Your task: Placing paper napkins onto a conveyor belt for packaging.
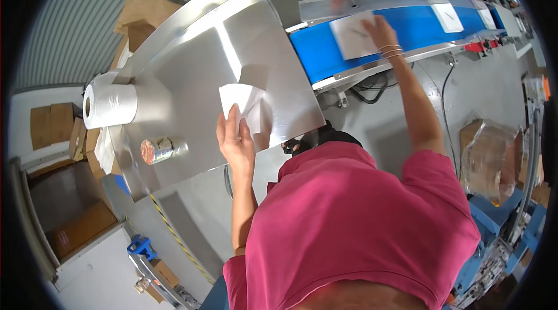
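Observation:
My left hand (235, 141) is closed on the lower edge of some white packets (239, 96), held over the steel table (186, 86); its fingers and thumb lie along them. How many packets there are, I cannot tell. Out to the right, my right hand (383, 35) grips the right edge of a flat white packet (351, 36) with a small grey mark. That packet is over the near end of the blue conveyor belt (317, 54). Farther along the belt lie a second white packet (447, 17) and a third white packet (483, 14).
A roll of white film (113, 105) and a roll of tape (156, 150) are on the table's left side. A clear guard (372, 4) runs along the belt's far side. Cardboard boxes (52, 125) stand at the left, and a plastic-wrapped box (491, 156) at the right.

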Action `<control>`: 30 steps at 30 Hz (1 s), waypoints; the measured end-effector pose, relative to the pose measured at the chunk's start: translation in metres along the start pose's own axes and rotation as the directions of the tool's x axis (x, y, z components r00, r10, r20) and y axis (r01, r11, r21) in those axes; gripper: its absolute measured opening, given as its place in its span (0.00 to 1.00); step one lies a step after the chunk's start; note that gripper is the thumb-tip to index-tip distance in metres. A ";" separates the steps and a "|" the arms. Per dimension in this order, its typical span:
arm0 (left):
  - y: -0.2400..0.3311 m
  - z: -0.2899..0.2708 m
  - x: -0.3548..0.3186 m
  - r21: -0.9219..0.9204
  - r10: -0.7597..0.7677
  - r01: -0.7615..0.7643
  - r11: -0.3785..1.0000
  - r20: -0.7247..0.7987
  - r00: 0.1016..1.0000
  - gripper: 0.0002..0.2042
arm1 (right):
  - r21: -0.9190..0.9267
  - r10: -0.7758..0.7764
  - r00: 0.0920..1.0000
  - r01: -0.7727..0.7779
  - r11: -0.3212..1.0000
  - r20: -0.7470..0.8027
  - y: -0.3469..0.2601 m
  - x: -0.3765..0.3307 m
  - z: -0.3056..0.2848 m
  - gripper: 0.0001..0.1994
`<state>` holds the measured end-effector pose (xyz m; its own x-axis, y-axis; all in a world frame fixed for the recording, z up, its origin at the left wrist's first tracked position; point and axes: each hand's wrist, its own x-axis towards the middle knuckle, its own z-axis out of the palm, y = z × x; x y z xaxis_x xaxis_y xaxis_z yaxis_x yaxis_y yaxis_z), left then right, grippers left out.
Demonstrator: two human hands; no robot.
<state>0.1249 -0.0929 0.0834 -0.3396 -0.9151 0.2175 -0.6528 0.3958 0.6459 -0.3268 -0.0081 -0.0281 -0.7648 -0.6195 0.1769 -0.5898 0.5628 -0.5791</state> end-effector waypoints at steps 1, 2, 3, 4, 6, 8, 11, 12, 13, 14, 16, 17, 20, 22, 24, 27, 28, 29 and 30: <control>0.002 0.001 0.001 -0.031 -0.012 0.012 0.999 0.001 1.000 0.18 | -0.117 -0.033 0.987 0.014 0.993 -0.160 0.016 0.005 0.001 0.23; 0.002 0.000 0.001 -0.048 -0.035 0.035 0.998 0.010 0.999 0.18 | -0.305 -0.109 0.967 0.035 0.952 -0.228 -0.002 -0.003 -0.007 0.25; 0.000 0.000 0.000 -0.037 -0.048 0.048 0.998 -0.005 0.999 0.18 | -0.482 -0.197 0.939 0.038 0.876 -0.283 -0.026 -0.012 -0.025 0.26; -0.002 0.004 0.000 -0.030 -0.022 0.021 0.999 -0.011 1.000 0.18 | -0.380 -0.184 0.970 0.112 0.918 -0.157 -0.033 -0.012 -0.031 0.27; -0.002 0.005 -0.001 -0.047 -0.015 0.015 0.999 -0.006 1.000 0.19 | 0.013 -0.460 0.887 0.461 0.888 -0.042 -0.052 -0.028 -0.015 0.27; -0.009 0.003 -0.003 -0.030 0.005 -0.005 1.000 -0.020 1.000 0.18 | 0.480 -0.539 0.813 0.390 0.786 0.221 -0.115 -0.063 -0.002 0.28; -0.007 0.005 -0.002 -0.026 0.007 -0.008 1.000 -0.021 1.000 0.18 | 0.683 -0.636 0.639 0.227 0.694 0.433 -0.187 -0.096 0.017 0.28; -0.006 0.005 -0.001 -0.028 -0.022 0.021 0.999 -0.020 1.000 0.18 | 0.696 -0.655 0.591 0.207 0.687 0.470 -0.204 -0.103 0.027 0.27; -0.007 0.003 -0.001 -0.028 -0.014 0.013 1.000 -0.022 1.000 0.18 | 0.720 -0.695 0.551 0.224 0.656 0.462 -0.220 -0.107 0.032 0.26; -0.010 0.004 -0.001 -0.039 0.006 -0.007 0.999 -0.014 1.000 0.17 | 0.742 -0.730 0.513 0.238 0.626 0.451 -0.230 -0.110 0.037 0.25; -0.006 0.005 0.001 -0.055 0.040 -0.040 0.998 0.003 0.999 0.16 | 0.742 -0.769 0.486 0.308 0.595 0.415 -0.230 -0.108 0.068 0.26; 0.002 0.004 0.002 -0.064 -0.005 0.005 0.998 -0.007 1.000 0.15 | 0.741 -0.809 0.442 0.373 0.558 0.387 -0.227 -0.106 0.076 0.26; 0.002 0.000 0.004 0.014 -0.021 0.021 1.000 -0.015 1.000 0.13 | 0.789 -0.750 0.495 0.187 0.585 0.439 -0.213 -0.105 0.072 0.23; 0.000 -0.003 0.005 0.039 -0.017 0.019 0.999 -0.050 0.999 0.12 | 0.701 -0.565 0.557 -0.044 0.712 0.609 -0.196 -0.097 0.052 0.20; -0.008 -0.004 0.004 0.044 0.049 -0.045 0.998 -0.086 0.995 0.10 | 0.746 -0.452 0.789 -0.013 0.665 0.417 -0.154 -0.084 0.059 0.19; -0.010 -0.002 0.008 0.102 0.125 -0.117 0.988 -0.077 0.989 0.10 | 0.453 -0.165 0.971 0.071 0.889 0.171 -0.070 -0.043 0.049 0.20; -0.011 -0.002 0.009 0.100 0.131 -0.124 0.987 -0.074 0.989 0.10 | 0.365 0.007 0.981 -0.078 0.928 0.193 -0.058 -0.029 0.034 0.20; -0.011 -0.002 0.009 0.098 0.128 -0.123 0.988 -0.047 0.991 0.10 | 0.273 0.180 0.964 -0.230 0.934 0.197 -0.048 -0.017 0.015 0.21; -0.009 0.001 0.011 0.091 0.130 -0.129 0.988 -0.013 0.991 0.11 | 0.264 0.193 0.973 -0.222 0.939 0.129 -0.022 -0.005 0.003 0.22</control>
<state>0.1264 -0.1067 0.0788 -0.4133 -0.8566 0.3090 -0.6624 0.5156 0.5434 -0.3092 -0.0197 -0.0187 -0.8244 -0.5644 -0.0430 -0.3155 0.5212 -0.7929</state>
